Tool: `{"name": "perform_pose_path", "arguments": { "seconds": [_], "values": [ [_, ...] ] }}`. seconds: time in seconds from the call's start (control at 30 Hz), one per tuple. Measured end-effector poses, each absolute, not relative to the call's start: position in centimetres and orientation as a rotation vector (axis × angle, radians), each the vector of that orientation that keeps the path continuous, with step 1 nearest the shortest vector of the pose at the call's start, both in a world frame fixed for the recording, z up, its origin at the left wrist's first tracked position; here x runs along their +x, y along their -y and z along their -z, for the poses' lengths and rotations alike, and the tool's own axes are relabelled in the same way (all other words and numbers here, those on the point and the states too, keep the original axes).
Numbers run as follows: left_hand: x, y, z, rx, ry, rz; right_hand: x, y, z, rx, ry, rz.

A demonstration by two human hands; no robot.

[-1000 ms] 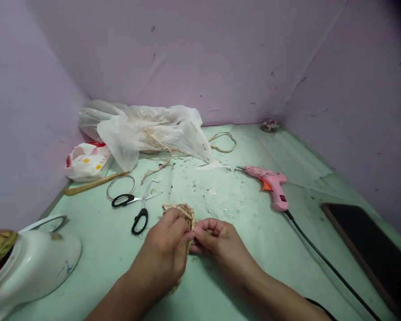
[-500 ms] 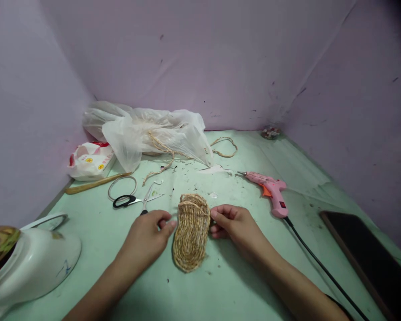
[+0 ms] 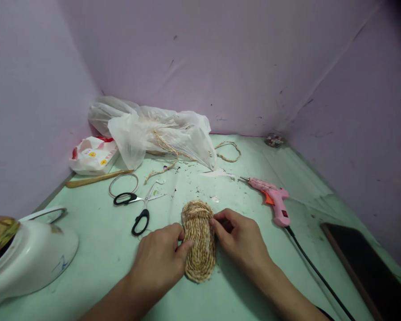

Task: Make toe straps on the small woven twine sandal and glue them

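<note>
An oval, sole-shaped piece of coiled straw braid [image 3: 199,249] lies on the pale green tabletop in front of me. The thumb of my left hand [image 3: 162,249] rests on its left edge, with the index finger bent against the side. On the opposite side, the thumb and fingers of my right hand [image 3: 239,232] pinch the upper right edge. Black-handled scissors [image 3: 144,203] lie spread beyond my left hand. A pink glue gun [image 3: 270,196] is on its side beyond my right hand, nozzle pointing left.
At the back, a white plastic bag [image 3: 173,129] has straw cord [image 3: 232,154] trailing from it. Left are a tissue pack [image 3: 95,156], a wooden stick [image 3: 98,179], a wire ring [image 3: 112,187] and a white container [image 3: 33,258]. A dark phone [image 3: 364,267] and the glue gun's cable [image 3: 314,263] lie right.
My left hand has come in from beside the straw piece to touch its left edge, uncovering the scissors' lower handle. My right hand stays at the right edge. The view has shifted slightly.
</note>
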State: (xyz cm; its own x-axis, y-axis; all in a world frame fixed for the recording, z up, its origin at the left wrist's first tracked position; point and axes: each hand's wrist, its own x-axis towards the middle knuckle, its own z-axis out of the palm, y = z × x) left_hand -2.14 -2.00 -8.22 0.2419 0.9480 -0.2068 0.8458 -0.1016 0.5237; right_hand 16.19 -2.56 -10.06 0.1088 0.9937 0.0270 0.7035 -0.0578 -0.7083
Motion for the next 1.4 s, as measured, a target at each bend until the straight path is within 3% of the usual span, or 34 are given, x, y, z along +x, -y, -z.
{"name": "perform_pose_path", "arguments": {
  "seconds": [0.17, 0.37, 0.8, 0.97, 1.13, 1.4],
  "values": [
    [-2.1, 1.4, 8.4, 2.158, -1.651, -0.567, 15.8, 2.4, 10.2, -1.506, 1.833, -0.283],
    [-1.2, 1.0, 9.2, 2.495, -1.323, -0.654, 15.1, 2.2, 10.6, -1.224, 1.926, -0.334],
    [-1.2, 0.6, 9.9, 2.47, -1.224, -0.783, 15.8, 1.8, 10.8, -1.306, 1.826, -0.327],
    [-1.8, 0.4, 9.9, 2.041, -1.497, -0.98, 15.9, 2.2, 10.5, -1.375, 1.766, -0.346],
    [-2.3, 0.0, 10.0, 1.651, -1.686, -0.884, 16.0, 2.5, 9.9, -1.525, 1.652, -0.413],
    [-1.3, 0.4, 9.4, 1.885, -1.585, -0.727, 15.9, 2.6, 9.8, -1.715, 1.699, -0.614]
  ]
}}
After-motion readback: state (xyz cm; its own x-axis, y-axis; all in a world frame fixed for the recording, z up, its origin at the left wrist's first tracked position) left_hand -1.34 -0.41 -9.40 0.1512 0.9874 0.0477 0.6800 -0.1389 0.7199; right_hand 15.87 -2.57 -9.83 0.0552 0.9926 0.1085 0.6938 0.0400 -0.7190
